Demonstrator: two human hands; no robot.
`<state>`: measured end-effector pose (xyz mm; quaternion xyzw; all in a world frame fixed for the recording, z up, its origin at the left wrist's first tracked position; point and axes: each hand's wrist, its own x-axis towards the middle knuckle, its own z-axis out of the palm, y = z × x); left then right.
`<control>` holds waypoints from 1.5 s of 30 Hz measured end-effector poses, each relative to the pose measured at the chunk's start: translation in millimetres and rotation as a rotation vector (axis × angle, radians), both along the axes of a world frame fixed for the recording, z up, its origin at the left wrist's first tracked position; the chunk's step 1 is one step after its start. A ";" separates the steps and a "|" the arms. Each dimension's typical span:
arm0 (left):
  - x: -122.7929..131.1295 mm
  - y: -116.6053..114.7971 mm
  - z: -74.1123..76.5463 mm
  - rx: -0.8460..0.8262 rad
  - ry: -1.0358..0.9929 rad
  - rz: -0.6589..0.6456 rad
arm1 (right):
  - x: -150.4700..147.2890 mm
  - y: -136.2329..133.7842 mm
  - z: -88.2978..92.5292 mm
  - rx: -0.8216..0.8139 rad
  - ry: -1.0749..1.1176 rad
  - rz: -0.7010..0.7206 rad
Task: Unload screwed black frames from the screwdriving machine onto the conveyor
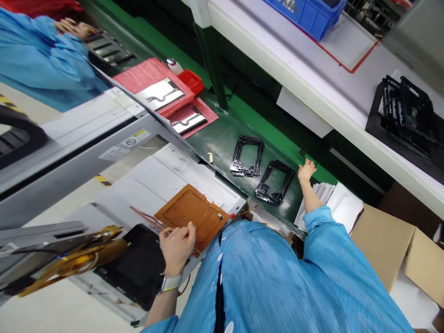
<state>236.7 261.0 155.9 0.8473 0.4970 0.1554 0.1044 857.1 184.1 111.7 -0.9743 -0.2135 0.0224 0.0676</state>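
My left hand (176, 245) is closed around a pair of tweezers (150, 219), whose tips lie beside an orange flat plate (192, 213) on a pale metal machine bed. My right hand (306, 170) reaches out over the dark green belt (222, 138), fingers spread and holding nothing, its tips by the belt's far edge. Two black rectangular frames lie on the belt; the nearer frame (274, 181) is just left of my right hand, and the other frame (247, 156) is farther left.
Red sheets with metal parts (163, 92) lie up the belt beside a small red tray (191, 81). Another person's sleeve (41, 55) and hand (74, 27) are at the top left. White papers (342, 203), cardboard boxes (391, 243), a blue crate (308, 14) and stacked black frames (405, 115) are on the right.
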 end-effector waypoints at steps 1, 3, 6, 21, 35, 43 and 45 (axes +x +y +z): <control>0.2 0.1 0.1 -0.006 -0.004 0.005 | -12.0 1.5 -2.6 0.010 0.021 0.055; 2.3 0.8 0.7 -0.017 -0.025 0.017 | -45.0 -1.7 -8.8 0.020 0.081 0.184; 8.3 1.8 1.0 -0.037 -0.065 0.022 | -107.4 -23.7 -21.8 0.012 0.239 0.407; 15.3 -0.4 0.5 -0.100 -0.138 0.059 | -187.8 -81.1 -41.2 0.122 0.435 0.559; 3.4 -12.9 11.9 -0.157 -0.140 0.159 | -354.7 0.3 -67.0 0.029 0.577 1.457; 2.6 -15.0 5.8 -0.057 -0.189 0.132 | -420.0 36.9 -90.0 -0.087 0.580 1.709; 1.4 -15.4 3.9 -0.006 -0.211 0.118 | -419.3 35.1 -93.5 -0.100 0.552 1.738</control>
